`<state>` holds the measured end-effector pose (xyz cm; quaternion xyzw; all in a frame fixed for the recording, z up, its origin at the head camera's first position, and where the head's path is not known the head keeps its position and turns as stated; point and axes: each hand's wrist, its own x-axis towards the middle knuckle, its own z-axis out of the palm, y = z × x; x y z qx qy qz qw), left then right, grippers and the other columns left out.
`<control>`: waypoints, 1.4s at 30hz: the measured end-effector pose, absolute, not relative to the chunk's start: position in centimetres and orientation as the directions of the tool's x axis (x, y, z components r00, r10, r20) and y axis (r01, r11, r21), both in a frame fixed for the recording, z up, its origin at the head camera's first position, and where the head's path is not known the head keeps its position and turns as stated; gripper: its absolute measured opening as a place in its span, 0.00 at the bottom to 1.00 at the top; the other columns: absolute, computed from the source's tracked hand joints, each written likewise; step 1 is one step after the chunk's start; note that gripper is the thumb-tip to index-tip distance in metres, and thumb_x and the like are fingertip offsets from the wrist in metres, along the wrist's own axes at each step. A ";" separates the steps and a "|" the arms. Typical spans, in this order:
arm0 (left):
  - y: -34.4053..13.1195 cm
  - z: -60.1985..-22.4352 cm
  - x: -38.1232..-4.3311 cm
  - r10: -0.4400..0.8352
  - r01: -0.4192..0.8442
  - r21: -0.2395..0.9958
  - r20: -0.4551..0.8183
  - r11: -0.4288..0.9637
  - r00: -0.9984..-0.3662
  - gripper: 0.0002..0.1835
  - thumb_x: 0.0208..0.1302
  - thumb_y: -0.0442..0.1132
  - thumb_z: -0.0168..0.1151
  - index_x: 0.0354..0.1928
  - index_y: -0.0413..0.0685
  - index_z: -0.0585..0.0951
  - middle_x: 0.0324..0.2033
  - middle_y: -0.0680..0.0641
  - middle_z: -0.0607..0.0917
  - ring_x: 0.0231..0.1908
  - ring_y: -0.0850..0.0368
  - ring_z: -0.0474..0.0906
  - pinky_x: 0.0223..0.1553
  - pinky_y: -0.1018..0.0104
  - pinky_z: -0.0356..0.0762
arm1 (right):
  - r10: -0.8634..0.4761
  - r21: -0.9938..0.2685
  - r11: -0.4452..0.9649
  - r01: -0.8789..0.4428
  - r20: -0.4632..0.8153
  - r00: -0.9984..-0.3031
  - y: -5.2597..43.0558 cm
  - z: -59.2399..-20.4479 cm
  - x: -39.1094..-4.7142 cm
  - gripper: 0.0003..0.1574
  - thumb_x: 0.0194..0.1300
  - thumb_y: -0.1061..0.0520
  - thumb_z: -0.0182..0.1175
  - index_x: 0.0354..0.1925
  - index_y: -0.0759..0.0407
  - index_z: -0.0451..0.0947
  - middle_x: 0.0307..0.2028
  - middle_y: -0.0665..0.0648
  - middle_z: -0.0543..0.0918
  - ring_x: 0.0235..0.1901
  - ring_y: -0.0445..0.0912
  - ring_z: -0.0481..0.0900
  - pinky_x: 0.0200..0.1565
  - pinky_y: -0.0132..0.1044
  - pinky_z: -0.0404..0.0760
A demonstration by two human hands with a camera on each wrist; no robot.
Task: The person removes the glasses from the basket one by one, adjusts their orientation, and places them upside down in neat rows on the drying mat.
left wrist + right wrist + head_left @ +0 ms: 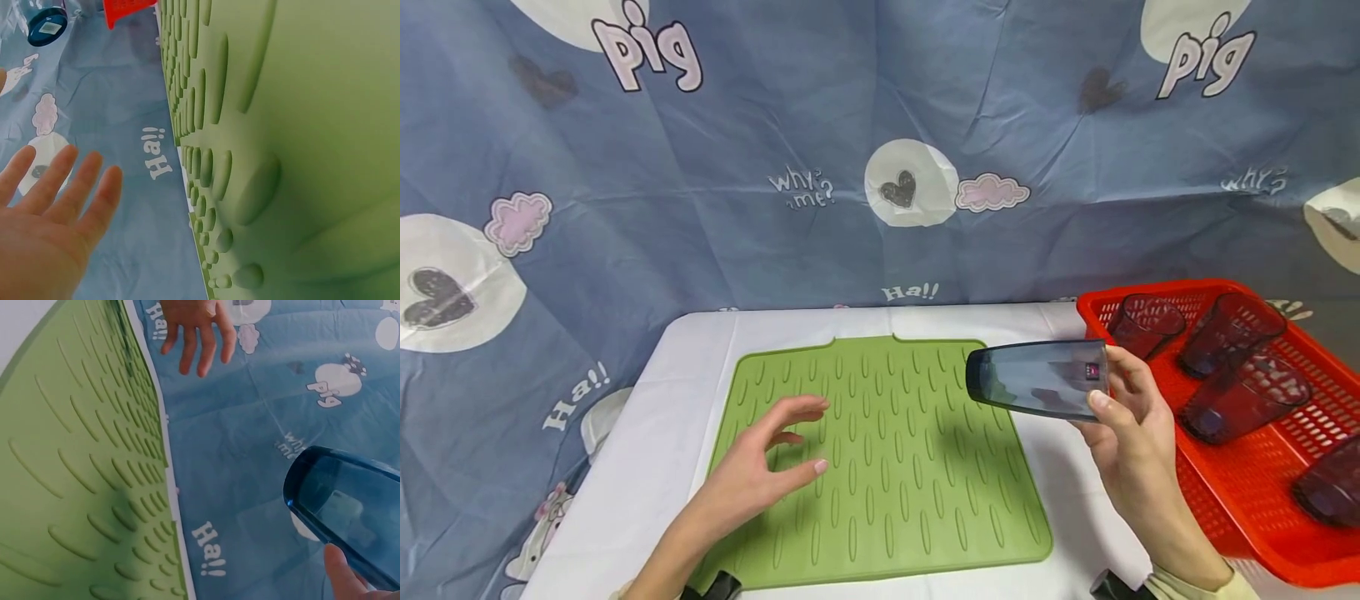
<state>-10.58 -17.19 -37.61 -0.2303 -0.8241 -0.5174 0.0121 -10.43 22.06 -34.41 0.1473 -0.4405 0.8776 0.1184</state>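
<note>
My right hand point(1131, 437) grips a clear blue drinking glass point(1037, 379) near its rim, thumb on the near side. The glass lies on its side in the air, its thick base pointing left over the right part of a green ridged drying mat point(880, 467). In the right wrist view the glass point(350, 506) shows its dark base, with a fingertip at its side. Above the left part of the mat, my left hand point(767, 467) holds nothing, its fingers and thumb spread apart. The left wrist view shows that hand point(56, 225) with fingers extended.
At the right stands a red perforated plastic basket point(1225, 508) holding several similar glasses, one of them a tilted glass point(1243, 396). A white cloth point(625, 467) covers the table beneath the mat. Behind the table hangs a blue printed curtain point(820, 100).
</note>
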 end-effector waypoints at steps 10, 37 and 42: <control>-16.8 -37.4 -10.3 0.343 0.364 0.853 0.237 0.375 -0.909 0.35 0.56 0.40 0.74 0.64 0.67 0.71 0.59 0.61 0.76 0.60 0.59 0.72 0.56 0.54 0.75 | 0.035 -0.753 -0.576 -0.318 0.365 -0.930 21.1 -34.7 -10.2 0.27 0.66 0.73 0.45 0.61 0.61 0.67 0.52 0.59 0.76 0.49 0.47 0.78 0.48 0.41 0.83; -15.6 -36.5 -9.6 0.410 0.344 0.884 0.200 0.317 -0.890 0.37 0.55 0.39 0.75 0.65 0.67 0.70 0.61 0.59 0.75 0.62 0.57 0.70 0.59 0.53 0.73 | -0.060 -0.767 -0.591 -0.250 0.350 -0.935 18.5 -35.5 -8.8 0.32 0.59 0.71 0.50 0.62 0.59 0.66 0.54 0.57 0.76 0.45 0.46 0.80 0.45 0.36 0.83; -15.2 -36.3 -9.2 0.446 0.366 0.885 0.213 0.290 -0.869 0.34 0.59 0.40 0.73 0.65 0.65 0.70 0.61 0.58 0.75 0.63 0.54 0.69 0.58 0.55 0.73 | -0.063 -0.771 -0.585 -0.251 0.352 -0.934 18.1 -35.8 -8.5 0.32 0.59 0.72 0.49 0.62 0.60 0.66 0.53 0.58 0.76 0.46 0.47 0.80 0.45 0.38 0.84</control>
